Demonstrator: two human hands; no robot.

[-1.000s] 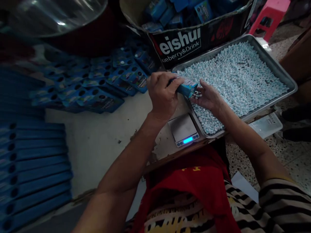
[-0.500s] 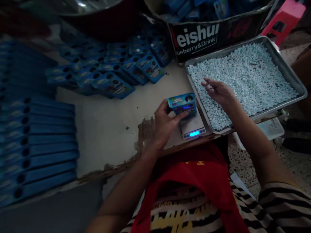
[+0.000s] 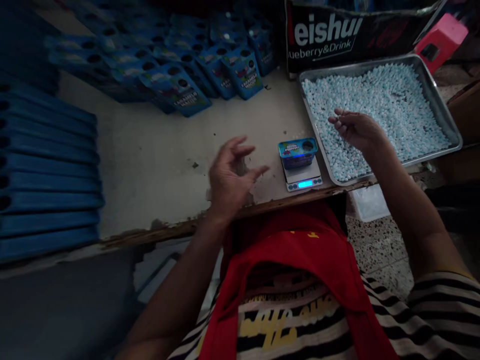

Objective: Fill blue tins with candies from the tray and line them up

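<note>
A small blue candy tin [image 3: 297, 154] with a dark round hole in its top stands upright on a small digital scale [image 3: 304, 180], whose display glows blue. To its left, my left hand [image 3: 232, 175] is open above the table, thumb and fingers apart, holding nothing and not touching the tin. Over the near left part of a metal tray [image 3: 397, 170], my right hand [image 3: 356, 127] is closed with its fingertips pinched together. A bit of pale candy shows between the fingertips. Many small pale blue and white candies [image 3: 393, 110] cover the tray's bottom.
Several blue tins [image 3: 183, 92] stand grouped at the back of the worn table [image 3: 150, 160]. Flat blue packages [image 3: 48, 185] are stacked along the left. Behind the tray is a black printed carton [image 3: 322, 40], with a pink stool [image 3: 442, 42] beyond it.
My left hand has let go of the tin and drawn back to the left, opening. The tin now rests on the scale. My right hand stays pinched over the tray. The view has shifted.
</note>
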